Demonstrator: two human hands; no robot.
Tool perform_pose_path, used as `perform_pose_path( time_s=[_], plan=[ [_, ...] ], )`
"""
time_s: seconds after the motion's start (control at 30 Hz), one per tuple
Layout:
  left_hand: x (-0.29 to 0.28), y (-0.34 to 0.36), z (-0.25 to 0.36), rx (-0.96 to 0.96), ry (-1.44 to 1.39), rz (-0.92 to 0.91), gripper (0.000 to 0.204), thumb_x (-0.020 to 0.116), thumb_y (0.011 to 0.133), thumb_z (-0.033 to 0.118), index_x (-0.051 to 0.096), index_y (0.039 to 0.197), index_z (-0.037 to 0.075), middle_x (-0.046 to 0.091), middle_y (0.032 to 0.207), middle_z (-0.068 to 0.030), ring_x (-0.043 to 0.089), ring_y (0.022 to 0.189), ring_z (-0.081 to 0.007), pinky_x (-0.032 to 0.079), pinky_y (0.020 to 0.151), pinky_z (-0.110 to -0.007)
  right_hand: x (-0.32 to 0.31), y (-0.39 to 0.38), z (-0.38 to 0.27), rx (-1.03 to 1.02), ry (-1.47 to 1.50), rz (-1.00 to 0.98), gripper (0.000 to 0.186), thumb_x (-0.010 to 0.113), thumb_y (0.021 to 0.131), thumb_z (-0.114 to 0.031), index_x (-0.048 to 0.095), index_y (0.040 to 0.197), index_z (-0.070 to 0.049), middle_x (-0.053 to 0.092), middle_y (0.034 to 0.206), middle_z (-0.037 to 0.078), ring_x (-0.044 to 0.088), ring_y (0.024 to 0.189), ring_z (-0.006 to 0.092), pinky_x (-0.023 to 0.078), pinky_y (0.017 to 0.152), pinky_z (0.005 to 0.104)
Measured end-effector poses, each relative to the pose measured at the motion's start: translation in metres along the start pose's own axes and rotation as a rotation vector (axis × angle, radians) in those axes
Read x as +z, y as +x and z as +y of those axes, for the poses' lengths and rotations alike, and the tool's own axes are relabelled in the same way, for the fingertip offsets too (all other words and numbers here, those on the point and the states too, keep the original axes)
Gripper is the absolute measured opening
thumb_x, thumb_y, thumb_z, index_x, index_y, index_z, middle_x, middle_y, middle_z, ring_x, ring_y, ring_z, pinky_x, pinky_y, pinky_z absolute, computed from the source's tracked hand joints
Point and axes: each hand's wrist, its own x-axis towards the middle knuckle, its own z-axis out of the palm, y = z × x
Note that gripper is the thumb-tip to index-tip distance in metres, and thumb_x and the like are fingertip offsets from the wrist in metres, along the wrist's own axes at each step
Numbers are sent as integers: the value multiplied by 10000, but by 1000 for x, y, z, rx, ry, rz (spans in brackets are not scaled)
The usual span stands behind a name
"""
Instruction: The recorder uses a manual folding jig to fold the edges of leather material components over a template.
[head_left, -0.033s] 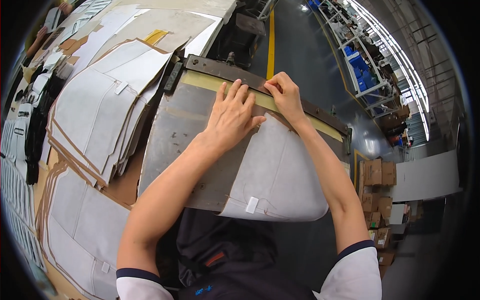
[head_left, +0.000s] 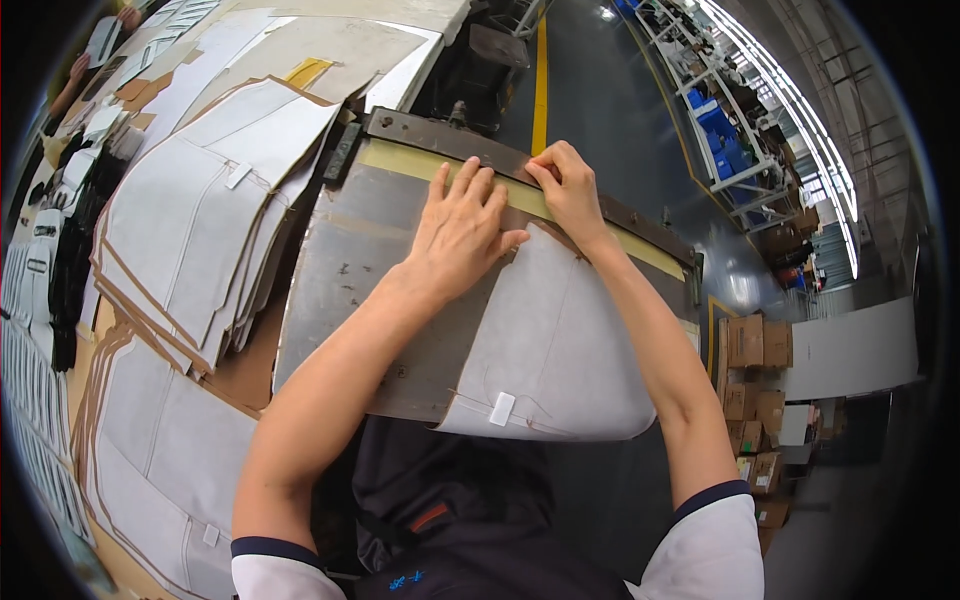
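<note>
My left hand (head_left: 458, 235) lies flat on a grey metal plate (head_left: 350, 255), fingers spread, its fingertips over a pale yellow strip (head_left: 400, 160). At the dark metal bar (head_left: 430, 131) along the plate's far edge, my right hand (head_left: 568, 197) is closed in a pinch. What the pinch holds, if anything, is too small to make out. Below the hands lies a light grey sheet panel (head_left: 570, 340) with a stitched seam line, its near edge hanging over the plate. A small white tab (head_left: 502, 408) with loose threads is on the panel's near part.
To the left, a stack of similar light grey panels (head_left: 190, 240) with brown edges rests on the work table, with more panels (head_left: 170, 430) nearer me. Beyond the plate runs a floor with a yellow line (head_left: 541, 90). Shelving with blue bins (head_left: 715, 125) and cardboard boxes (head_left: 745, 342) stand right.
</note>
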Motion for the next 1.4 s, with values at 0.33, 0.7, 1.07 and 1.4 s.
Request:
perform_pose_path(
  time_s=[0.33, 0.7, 1.07, 1.4],
  plan=[
    [-1, -1, -7, 3, 8, -1, 528, 737, 941, 388, 634, 1297, 12, 588, 1389, -176, 428, 1445, -380, 308, 1200, -554, 45, -7, -23, 250, -352, 284, 138, 726, 879, -114, 591, 877, -86, 669, 884, 78, 618, 950, 308, 418, 881, 475],
    [4, 0, -6, 16, 94, 0, 407, 665, 990, 284, 617, 1297, 20, 577, 1418, -185, 446, 1439, -369, 305, 1203, -547, 17, 1, -12, 395, -251, 212, 154, 748, 891, -191, 688, 884, -49, 704, 948, 138, 702, 868, 334, 545, 801, 452],
    [2, 0, -10, 0, 71, 16, 422, 660, 999, 267, 598, 1329, 12, 545, 1477, -215, 430, 1466, -363, 302, 1209, -537, -12, 0, -8, -66, -106, -46, 112, 731, 902, -110, 657, 886, -27, 647, 881, 90, 673, 772, 294, 524, 703, 404],
    [3, 1, -5, -16, 7, 20, 465, 700, 978, 291, 596, 1336, 14, 521, 1495, -220, 413, 1472, -383, 295, 1215, -547, 3, 1, -4, -73, -152, 20, 176, 700, 895, -88, 550, 824, -32, 642, 813, 114, 652, 786, 340, 477, 705, 444]
  ],
)
